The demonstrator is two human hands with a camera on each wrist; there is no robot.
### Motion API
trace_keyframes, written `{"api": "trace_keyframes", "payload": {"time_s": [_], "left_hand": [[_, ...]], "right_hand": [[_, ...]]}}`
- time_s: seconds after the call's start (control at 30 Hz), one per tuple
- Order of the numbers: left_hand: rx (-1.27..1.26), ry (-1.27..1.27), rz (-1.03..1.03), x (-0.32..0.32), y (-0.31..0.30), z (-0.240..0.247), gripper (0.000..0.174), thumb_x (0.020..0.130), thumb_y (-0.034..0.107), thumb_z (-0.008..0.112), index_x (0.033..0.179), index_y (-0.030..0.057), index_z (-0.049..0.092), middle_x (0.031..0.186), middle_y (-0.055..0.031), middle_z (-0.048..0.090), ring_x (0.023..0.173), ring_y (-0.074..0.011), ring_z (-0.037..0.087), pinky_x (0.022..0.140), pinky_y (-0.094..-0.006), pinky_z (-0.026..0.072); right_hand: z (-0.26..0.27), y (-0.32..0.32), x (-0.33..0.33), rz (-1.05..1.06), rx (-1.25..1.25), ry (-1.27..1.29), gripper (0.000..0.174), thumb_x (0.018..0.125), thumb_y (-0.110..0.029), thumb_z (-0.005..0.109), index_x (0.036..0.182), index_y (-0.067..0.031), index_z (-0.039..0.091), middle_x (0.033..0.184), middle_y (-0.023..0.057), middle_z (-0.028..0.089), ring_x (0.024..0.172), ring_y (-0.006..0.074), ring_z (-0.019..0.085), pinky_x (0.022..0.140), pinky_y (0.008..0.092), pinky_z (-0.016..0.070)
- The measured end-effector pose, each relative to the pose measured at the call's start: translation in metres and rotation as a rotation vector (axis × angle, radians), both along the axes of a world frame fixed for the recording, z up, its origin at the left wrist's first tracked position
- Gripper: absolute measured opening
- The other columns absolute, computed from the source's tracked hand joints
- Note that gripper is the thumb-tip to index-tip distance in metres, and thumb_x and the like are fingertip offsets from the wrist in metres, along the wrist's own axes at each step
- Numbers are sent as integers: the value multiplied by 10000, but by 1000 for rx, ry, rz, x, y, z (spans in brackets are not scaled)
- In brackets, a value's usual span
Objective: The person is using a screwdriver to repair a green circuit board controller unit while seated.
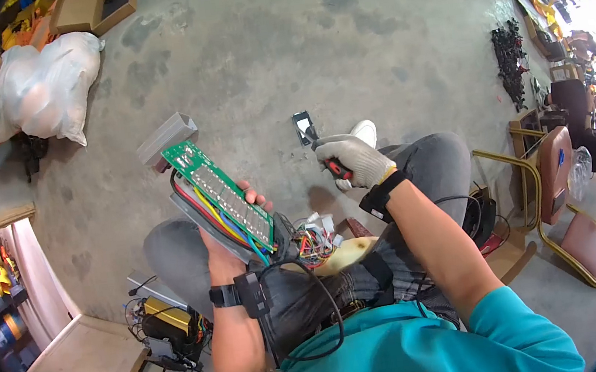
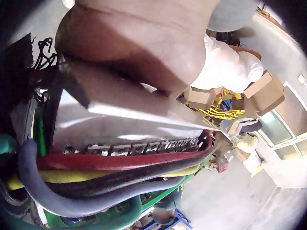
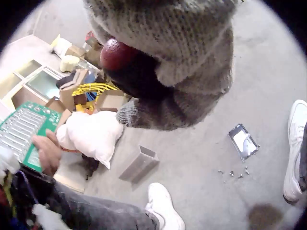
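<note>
My bare left hand (image 1: 221, 250) holds a green circuit board (image 1: 228, 194) by its long sides, tilted above the left thigh. Fingertips show at the board's right edge. Thick red, black, yellow and blue wires (image 1: 210, 213) run along the board's left side, next to a grey metal plate (image 2: 124, 127) that the left wrist view shows up close. In a knitted grey glove, my right hand (image 1: 360, 159) grips a screwdriver (image 1: 339, 170) with a red and black handle, out over the floor beyond the right knee. Its tip is hard to make out.
A small dark tray (image 3: 243, 142) lies on the floor with several small screws (image 3: 231, 173) near it. Behind the board lies a grey rectangular metal tube (image 1: 167, 136). Bundled wires with white connectors (image 1: 320, 243) rest at the lap. A chair (image 1: 554, 177) stands right.
</note>
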State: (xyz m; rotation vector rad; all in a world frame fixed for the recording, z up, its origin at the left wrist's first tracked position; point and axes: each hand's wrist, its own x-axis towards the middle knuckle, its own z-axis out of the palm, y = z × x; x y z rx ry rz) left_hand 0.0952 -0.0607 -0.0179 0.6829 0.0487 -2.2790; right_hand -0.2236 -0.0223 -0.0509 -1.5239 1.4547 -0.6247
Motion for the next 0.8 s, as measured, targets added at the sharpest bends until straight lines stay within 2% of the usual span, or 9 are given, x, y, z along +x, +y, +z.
{"api": "trace_keyframes", "payload": {"time_s": [0.07, 0.1, 0.27, 0.33, 0.37, 0.47, 0.57, 0.67, 0.8], "left_hand": [[-6, 73, -13, -1, -1, -8, 680, 1054, 567, 467, 1314, -46, 608, 1060, -164, 684, 1058, -333, 663, 1032, -479, 546], [-28, 53, -42, -1, -3, -9, 689, 1053, 564, 468, 1371, -37, 578, 1057, -135, 659, 1063, -304, 634, 1036, -461, 530], [48, -27, -1, -6, -2, -4, 684, 1056, 528, 475, 1459, -21, 532, 1011, -86, 594, 1009, -250, 577, 1026, -425, 500], [23, -94, -14, -7, -2, 1, 640, 1070, 478, 471, 1478, -13, 519, 1007, -73, 586, 999, -240, 576, 1023, -423, 502], [51, -103, 1, -9, 0, 6, 590, 1083, 429, 483, 1475, -11, 518, 998, -60, 580, 998, -230, 575, 1027, -414, 500], [59, -158, -5, -8, 4, 1, 564, 1088, 417, 501, 1451, -14, 528, 993, -61, 581, 1009, -228, 580, 1031, -403, 501], [64, -248, 22, -21, 1, 23, 530, 1092, 396, 512, 1410, -27, 540, 1003, -70, 586, 1029, -242, 585, 1032, -399, 503], [44, -291, 17, -16, 2, 10, 536, 1079, 407, 526, 1367, -44, 549, 1000, -87, 594, 1029, -257, 578, 1009, -396, 494], [113, -172, 28, -16, 0, 10, 551, 1067, 419, 532, 1349, -54, 557, 980, -106, 587, 982, -258, 552, 971, -376, 469]], "right_hand": [[-22, -7, 10, -286, 395, -347, 148, 934, -132, 697, 837, -22, 680, 763, 44, 642, 705, 119, 622, 617, 314, 475], [-6, -15, 20, -522, 727, -503, 167, 903, -185, 706, 871, -22, 694, 719, 36, 618, 587, 125, 596, 520, 302, 458], [-76, -9, 30, -569, 800, -406, 288, 882, -254, 750, 765, 6, 712, 695, 59, 660, 555, 138, 600, 522, 328, 461], [-99, -6, 34, -396, 805, -195, 322, 866, -272, 773, 765, 31, 728, 678, 65, 661, 553, 151, 603, 523, 332, 457], [-109, -3, 38, -391, 821, -197, 322, 866, -272, 773, 765, 31, 728, 678, 65, 661, 553, 151, 603, 523, 332, 457], [-129, -4, 52, -542, 962, -242, 291, 804, -252, 719, 751, 34, 728, 625, 137, 667, 561, 222, 660, 588, 365, 512], [-160, 2, 57, -491, 919, -156, 312, 778, -270, 711, 725, 37, 719, 618, 134, 671, 558, 235, 660, 585, 377, 510], [-157, -8, 63, -472, 897, -105, 337, 771, -293, 706, 722, 40, 719, 600, 128, 662, 553, 238, 653, 580, 383, 505], [-173, -8, 67, -470, 936, -107, 346, 773, -300, 702, 716, 41, 722, 603, 136, 668, 558, 243, 656, 583, 382, 506]]}}
